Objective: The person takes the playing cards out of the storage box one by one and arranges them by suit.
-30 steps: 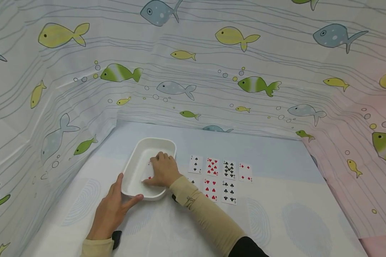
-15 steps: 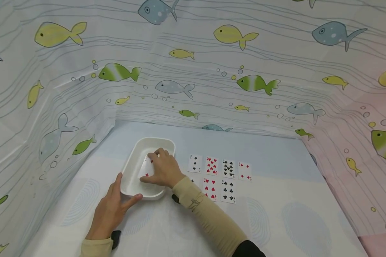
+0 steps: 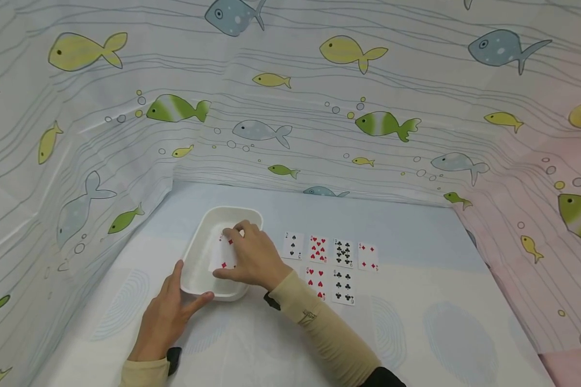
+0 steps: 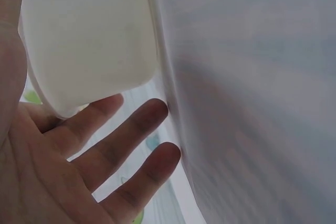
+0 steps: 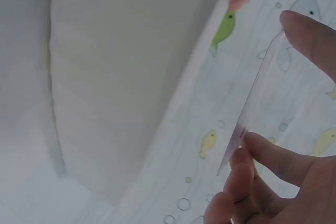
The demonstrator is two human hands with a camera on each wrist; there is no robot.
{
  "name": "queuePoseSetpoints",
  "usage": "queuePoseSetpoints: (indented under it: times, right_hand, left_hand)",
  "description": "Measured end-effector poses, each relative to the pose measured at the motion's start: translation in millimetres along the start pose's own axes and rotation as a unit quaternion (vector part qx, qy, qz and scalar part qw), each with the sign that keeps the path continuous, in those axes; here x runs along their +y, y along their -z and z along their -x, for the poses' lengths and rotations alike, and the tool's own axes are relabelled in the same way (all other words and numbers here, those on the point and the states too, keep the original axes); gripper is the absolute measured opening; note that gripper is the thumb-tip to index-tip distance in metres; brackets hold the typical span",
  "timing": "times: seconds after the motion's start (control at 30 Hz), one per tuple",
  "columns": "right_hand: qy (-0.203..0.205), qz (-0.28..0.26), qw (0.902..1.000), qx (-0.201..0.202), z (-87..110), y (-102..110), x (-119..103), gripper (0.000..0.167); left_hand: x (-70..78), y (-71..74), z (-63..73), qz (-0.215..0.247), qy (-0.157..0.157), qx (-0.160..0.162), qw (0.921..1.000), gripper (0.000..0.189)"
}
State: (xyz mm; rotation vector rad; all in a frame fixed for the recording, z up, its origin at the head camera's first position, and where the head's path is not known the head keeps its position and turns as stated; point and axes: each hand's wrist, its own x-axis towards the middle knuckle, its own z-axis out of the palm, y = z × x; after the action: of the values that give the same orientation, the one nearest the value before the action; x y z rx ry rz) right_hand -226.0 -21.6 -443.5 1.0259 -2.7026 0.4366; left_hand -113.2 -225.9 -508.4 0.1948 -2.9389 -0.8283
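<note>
A white playing card with red diamonds is pinched between the thumb and fingers of my right hand, over the white plastic tray. In the right wrist view this card appears nearly edge-on, apart from the tray wall. At the tray's near left corner, my left hand touches its side with the index finger and its near edge with the thumb. The left fingers look spread and fairly straight in the left wrist view. Part of the card's face is hidden behind the right hand.
To the right of the tray, playing cards lie face up in two rows, including a three of spades, a four of diamonds and a six of clubs. A fish-printed cloth rises behind the pale table.
More of the diamond card has come into sight beside my right hand. The right hand and forearm have shifted slightly right, covering the lower-left spade card. My left hand stays put.
</note>
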Motion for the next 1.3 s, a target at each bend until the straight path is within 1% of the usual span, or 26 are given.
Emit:
queuePoseSetpoints:
  times: [0.1,0.2,0.4,0.6,0.83,0.9,1.1,1.3]
  right_hand:
    - [0.016,0.004,0.9999,0.001,6.9,7.9,1.6,0.085]
    - [0.021,-0.004,0.9998,-0.001,13.6,14.5,5.0,0.084]
    - [0.018,-0.032,0.9993,-0.006,28.9,27.3,15.6,0.082]
    - [0.014,-0.044,0.9989,-0.012,43.7,35.8,31.6,0.083]
    - [-0.007,-0.065,0.9975,-0.026,61.0,35.8,57.8,0.084]
    - [-0.017,-0.064,0.9973,-0.030,65.6,36.6,67.2,0.083]
    - [-0.056,-0.056,0.9955,-0.051,79.1,41.4,92.3,0.085]
    - [-0.089,-0.079,0.9909,-0.063,94.1,50.4,107.5,0.085]
  left_hand:
    - [0.2,-0.2,-0.2,0.000,0.001,-0.001,1.0000,0.117]
    - [-0.1,-0.8,-0.6,-0.006,-0.004,0.004,1.0000,0.117]
    - [-0.5,-1.3,-0.7,-0.010,-0.010,0.012,0.9998,0.116]
    - [-0.6,-1.3,-0.3,-0.006,-0.012,0.018,0.9997,0.115]
    - [-0.3,-1.9,0.3,0.002,-0.020,0.026,0.9995,0.115]
    - [-0.1,-2.0,0.0,0.003,-0.021,0.026,0.9994,0.115]
    - [-0.7,-2.1,-0.9,0.003,-0.015,0.016,0.9998,0.116]
    - [-1.8,-0.7,-0.9,0.005,-0.009,0.006,0.9999,0.116]
